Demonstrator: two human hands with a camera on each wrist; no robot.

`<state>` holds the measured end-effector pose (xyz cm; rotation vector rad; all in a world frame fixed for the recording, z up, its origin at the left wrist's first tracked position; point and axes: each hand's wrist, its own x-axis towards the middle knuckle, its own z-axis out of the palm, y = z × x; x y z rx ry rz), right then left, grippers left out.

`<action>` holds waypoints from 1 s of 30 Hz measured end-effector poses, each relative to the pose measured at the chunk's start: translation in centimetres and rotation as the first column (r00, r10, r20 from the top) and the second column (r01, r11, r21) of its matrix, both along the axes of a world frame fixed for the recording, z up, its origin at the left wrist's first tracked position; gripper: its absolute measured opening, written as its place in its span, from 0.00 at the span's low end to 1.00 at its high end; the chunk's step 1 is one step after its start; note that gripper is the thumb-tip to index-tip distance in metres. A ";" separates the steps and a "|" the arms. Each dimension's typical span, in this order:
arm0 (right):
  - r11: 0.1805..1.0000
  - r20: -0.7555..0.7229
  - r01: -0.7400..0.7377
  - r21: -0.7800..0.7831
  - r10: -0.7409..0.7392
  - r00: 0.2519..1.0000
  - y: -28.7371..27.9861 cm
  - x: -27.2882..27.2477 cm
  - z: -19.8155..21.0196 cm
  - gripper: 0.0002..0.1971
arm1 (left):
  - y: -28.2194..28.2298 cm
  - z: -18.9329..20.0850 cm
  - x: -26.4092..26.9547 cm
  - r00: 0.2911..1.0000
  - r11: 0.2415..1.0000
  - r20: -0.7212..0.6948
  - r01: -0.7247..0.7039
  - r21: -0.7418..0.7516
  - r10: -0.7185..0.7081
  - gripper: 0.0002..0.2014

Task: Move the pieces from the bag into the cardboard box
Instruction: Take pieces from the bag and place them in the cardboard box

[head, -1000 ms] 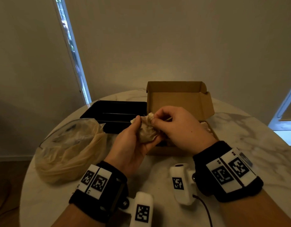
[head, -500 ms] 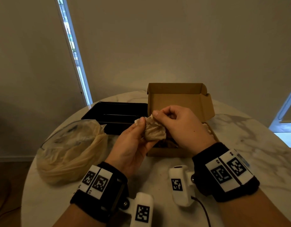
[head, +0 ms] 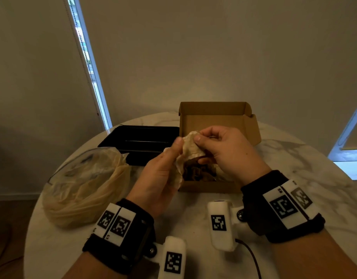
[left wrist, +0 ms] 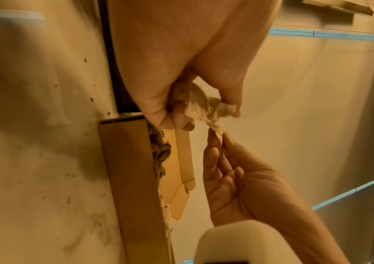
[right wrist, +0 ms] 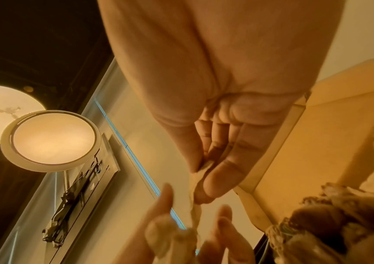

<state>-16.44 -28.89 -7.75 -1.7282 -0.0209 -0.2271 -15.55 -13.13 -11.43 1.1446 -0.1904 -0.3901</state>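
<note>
Both hands hold one crumpled beige piece (head: 190, 149) in the air, over the front-left corner of the open cardboard box (head: 211, 186). My left hand (head: 169, 158) grips its lower part, thumb on top. My right hand (head: 201, 137) pinches its upper edge between thumb and forefinger. The left wrist view shows the piece (left wrist: 192, 100) bunched in the left hand (left wrist: 181, 114), with a thin strip running to the right hand (left wrist: 217, 142). Dark brown pieces (head: 195, 172) lie inside the box. The clear plastic bag (head: 83, 186), with pale contents, lies at the left on the table.
A black tray (head: 141, 141) stands behind the bag, to the left of the box. The box lid (head: 218, 121) stands upright at the back. The round marble table (head: 294, 168) has bare surface to the right, and its edge curves close on the left.
The two hands have lifted the piece slightly and drawn it apart, so it is more spread out between them. The bag, tray and box have not moved.
</note>
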 end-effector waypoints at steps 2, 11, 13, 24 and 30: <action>0.999 -0.014 -0.036 -0.039 0.035 0.999 0.0 -0.2 0.2 0.05 | -0.1 -0.2 0.1 0.999 0.999 0.002 -0.053 -0.004 0.053 0.19; 0.955 -0.028 0.204 -0.213 -0.215 0.976 -3.7 -0.2 0.5 0.04 | 0.2 -0.3 0.6 0.981 0.980 0.000 -0.192 -0.056 0.193 0.09; 0.944 -0.077 0.272 -0.188 -0.290 0.954 -4.9 0.0 0.0 0.05 | 0.8 -0.8 1.1 0.962 0.962 -0.020 -0.273 -0.016 0.272 0.08; 0.840 -0.276 0.259 -0.477 -0.423 0.863 -5.8 5.5 -0.5 0.04 | 1.0 -3.1 2.5 0.958 0.931 -0.079 -0.245 0.271 0.276 0.12; 0.633 -0.380 0.029 -0.774 -0.500 0.778 -3.9 5.6 0.1 0.10 | 0.9 -3.1 2.4 0.960 0.939 -0.092 -0.237 0.248 0.266 0.12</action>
